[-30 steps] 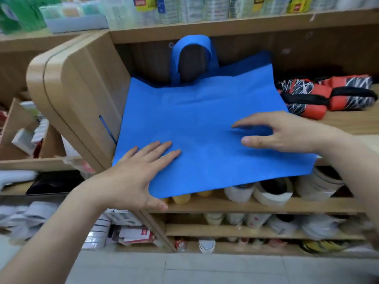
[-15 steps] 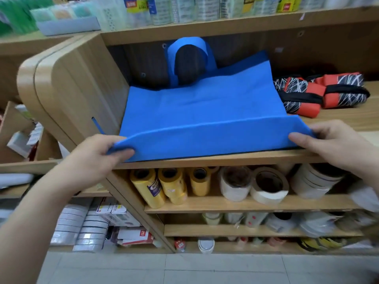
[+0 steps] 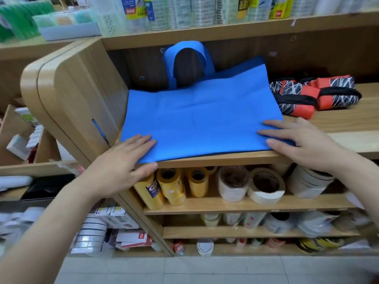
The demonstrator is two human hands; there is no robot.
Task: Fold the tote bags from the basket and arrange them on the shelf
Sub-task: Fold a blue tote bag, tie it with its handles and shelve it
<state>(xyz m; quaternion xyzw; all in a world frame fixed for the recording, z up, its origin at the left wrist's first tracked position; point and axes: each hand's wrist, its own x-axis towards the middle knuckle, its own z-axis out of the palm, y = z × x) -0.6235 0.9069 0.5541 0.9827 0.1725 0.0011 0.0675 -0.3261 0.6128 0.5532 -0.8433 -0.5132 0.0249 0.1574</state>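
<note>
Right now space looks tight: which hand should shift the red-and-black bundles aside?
Right hand, probably: it lies on the blue bag's right corner beside the bundles; the left hand is across the bag.

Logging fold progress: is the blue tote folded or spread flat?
Folded: the blue tote doubles back at the shelf lip; a faint flap edge crosses its top.

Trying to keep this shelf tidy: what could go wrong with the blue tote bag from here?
The blue tote bag reaches the shelf lip; when the left hand and right hand lift, it might slide off. Its handle stands against the back panel and may flop forward. Pushing right could shove the red-and-black bundles beside it.
</note>
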